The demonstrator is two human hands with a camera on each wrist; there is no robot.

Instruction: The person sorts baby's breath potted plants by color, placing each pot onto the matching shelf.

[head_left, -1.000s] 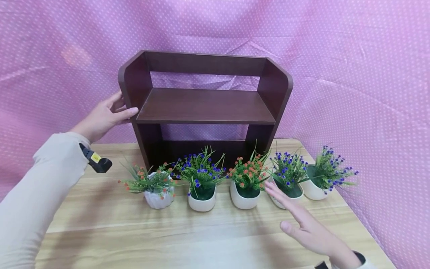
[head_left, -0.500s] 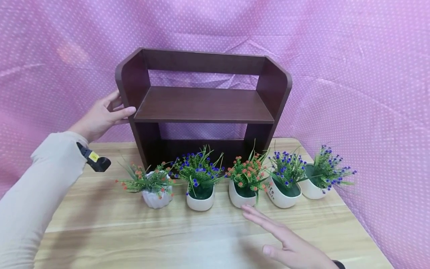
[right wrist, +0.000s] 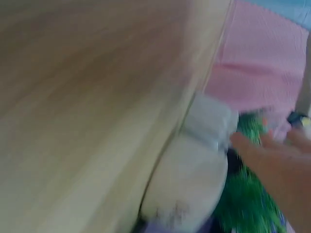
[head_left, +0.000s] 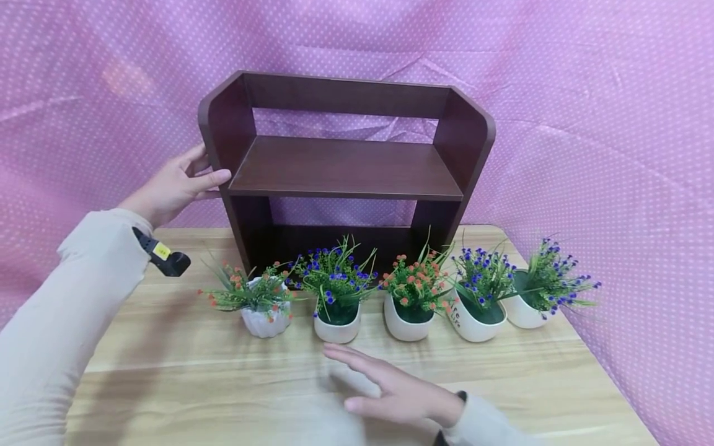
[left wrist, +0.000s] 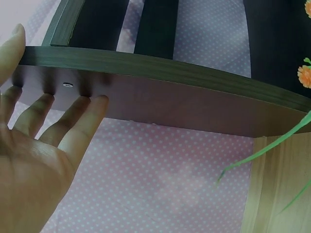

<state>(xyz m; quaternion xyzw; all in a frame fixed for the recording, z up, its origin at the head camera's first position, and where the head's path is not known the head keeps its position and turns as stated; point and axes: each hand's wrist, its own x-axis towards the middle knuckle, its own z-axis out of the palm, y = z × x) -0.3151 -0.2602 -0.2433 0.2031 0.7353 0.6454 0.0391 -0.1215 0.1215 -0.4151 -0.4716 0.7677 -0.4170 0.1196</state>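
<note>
Fingers (left wrist: 82,125) of the left hand (head_left: 170,189) grip the brown shelf (head_left: 346,166); those of the right hand (head_left: 398,393) hold nothing.

Nearly straight, the left fingertips press the outer face of the left panel (left wrist: 170,104), thumb over its front edge. Upright, two-tiered, smooth and dark, the shelf stands at the back of the pale wood-grained table (head_left: 195,384), long axis left to right, front toward the person. Before it, left to right: a ribbed white pot (head_left: 264,323) with an orange-flowered plant (head_left: 251,294) leaning left; a smooth rounded pot (head_left: 337,332), blue flowers (head_left: 334,279) inside; a third pot (head_left: 408,329), orange flowers (head_left: 418,282); a lettered pot (head_left: 471,328), blue flowers (head_left: 484,277); a fifth pot (head_left: 524,314), blue flowers (head_left: 560,282) leaning right. Fingers extended, thumb apart, the right hand hovers just in front of the smooth rounded pot.
</note>
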